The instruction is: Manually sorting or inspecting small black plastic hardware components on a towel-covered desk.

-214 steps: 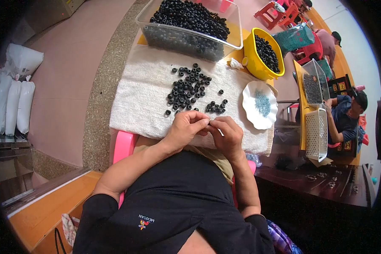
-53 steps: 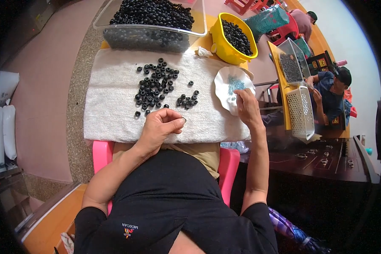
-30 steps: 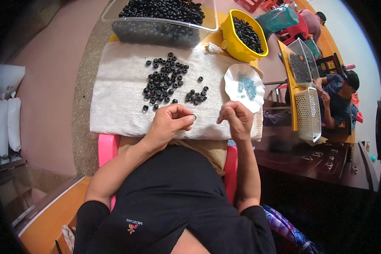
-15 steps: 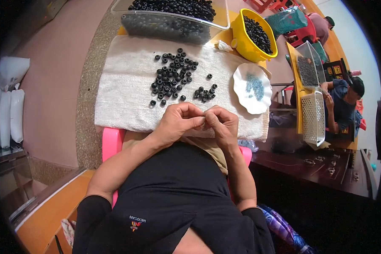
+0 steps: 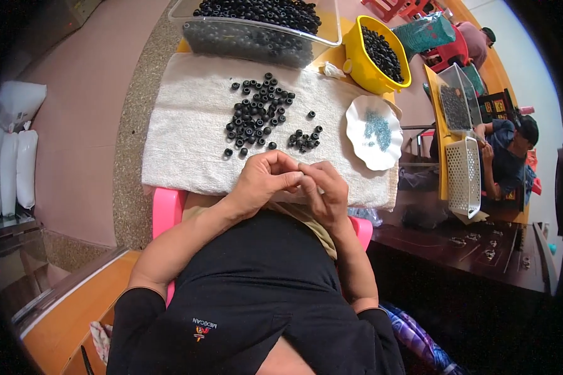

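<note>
My left hand (image 5: 266, 177) and my right hand (image 5: 325, 187) meet fingertip to fingertip over the near edge of a white towel (image 5: 187, 131). Both are pinched closed; whatever sits between the fingers is hidden or too small to make out. Just beyond them lies a small cluster of black beads (image 5: 304, 140), round with holes. Farther off and to the left spreads a larger group of black beads (image 5: 256, 119). To the right of my hands, a white scalloped dish (image 5: 360, 147) holds tiny blue-grey pieces.
A clear plastic bin (image 5: 250, 47) full of black beads stands at the towel's far side. Beside it is a yellow basin (image 5: 355, 65) with more of them. A crumpled tissue (image 5: 333, 70) lies between. At right, another person (image 5: 507, 147) sits near a white perforated basket (image 5: 463, 172).
My right hand's fingers have shifted slightly, with the thumb drawn lower and the index reaching toward the left fingertips. My left hand stays almost in place.
</note>
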Available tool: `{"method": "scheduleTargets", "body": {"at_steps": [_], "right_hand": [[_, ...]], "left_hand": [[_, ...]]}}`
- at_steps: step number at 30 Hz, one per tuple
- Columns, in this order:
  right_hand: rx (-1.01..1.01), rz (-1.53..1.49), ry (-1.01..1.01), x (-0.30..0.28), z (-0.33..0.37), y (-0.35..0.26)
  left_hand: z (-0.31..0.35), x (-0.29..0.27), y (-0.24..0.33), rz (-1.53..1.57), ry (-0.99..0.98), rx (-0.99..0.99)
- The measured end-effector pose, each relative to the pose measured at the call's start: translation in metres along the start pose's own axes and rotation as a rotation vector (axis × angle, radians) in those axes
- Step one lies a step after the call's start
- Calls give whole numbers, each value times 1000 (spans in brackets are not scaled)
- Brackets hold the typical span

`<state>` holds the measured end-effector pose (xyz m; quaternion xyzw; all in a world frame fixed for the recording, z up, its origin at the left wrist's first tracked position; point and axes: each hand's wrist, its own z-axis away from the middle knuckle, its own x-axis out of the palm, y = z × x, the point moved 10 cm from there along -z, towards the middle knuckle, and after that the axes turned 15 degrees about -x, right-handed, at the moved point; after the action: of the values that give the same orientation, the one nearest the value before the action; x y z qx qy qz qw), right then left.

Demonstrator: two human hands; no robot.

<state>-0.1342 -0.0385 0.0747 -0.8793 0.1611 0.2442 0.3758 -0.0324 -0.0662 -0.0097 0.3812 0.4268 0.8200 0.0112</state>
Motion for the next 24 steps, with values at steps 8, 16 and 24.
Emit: {"method": "scheduleTargets", "body": {"at_steps": [8,16,24], "right_hand": [[56,-11,35,-8,2,14],[20,450,-146,2,-14,31],[-17,561,-177,7,-17,35]], "left_hand": [[2,-5,7,50,46,-1],[0,-20,12,137,102,56],[0,-22,14,110,107,43]]}}
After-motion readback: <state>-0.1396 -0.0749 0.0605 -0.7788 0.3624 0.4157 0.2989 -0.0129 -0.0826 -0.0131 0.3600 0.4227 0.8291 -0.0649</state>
